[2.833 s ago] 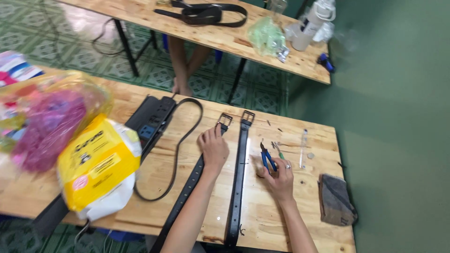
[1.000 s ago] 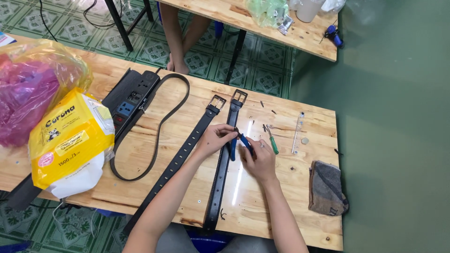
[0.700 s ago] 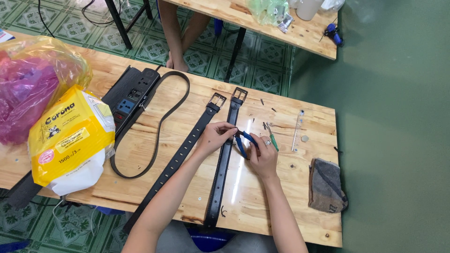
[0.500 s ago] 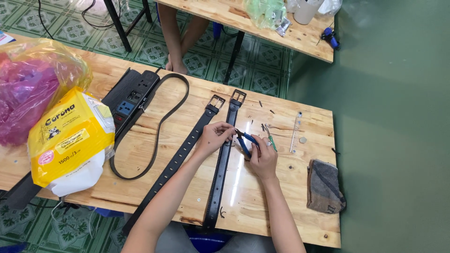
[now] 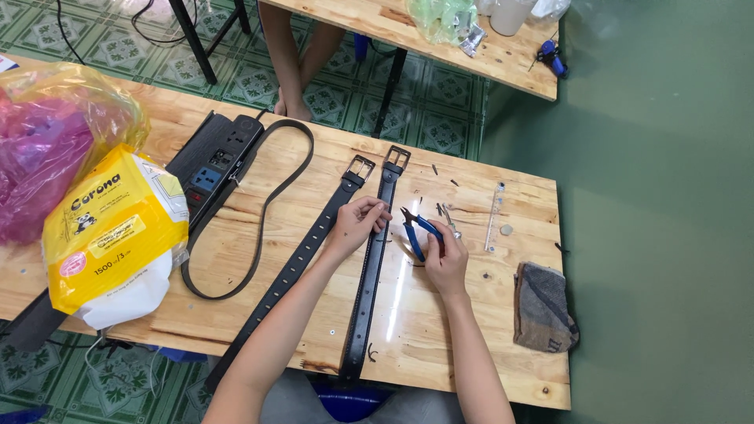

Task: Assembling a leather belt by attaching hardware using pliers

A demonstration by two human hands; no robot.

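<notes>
Green patterned floor tiles and a plain green wall surround a pale wooden desk seen from above. At its middle, the right hand is clenched around the blue handles of small pliers, their tip pointing left toward the belt, as if kept ready for work at its edge. The left hand pinches the edge of a black belt between fingertips, seemingly to steady it near the pliers; whether it holds some small piece too is too fine to tell. This belt lies straight, buckle at the far end, tail hanging over the near edge. Just beside it on the left lies a second black belt, slanting, buckle also away. Further left a third strap loops beside a black power strip. A yellow-and-white packet and a pink-filled plastic bag sit at the left end. To the right lie a clear ruler and a grey folded cloth.
</notes>
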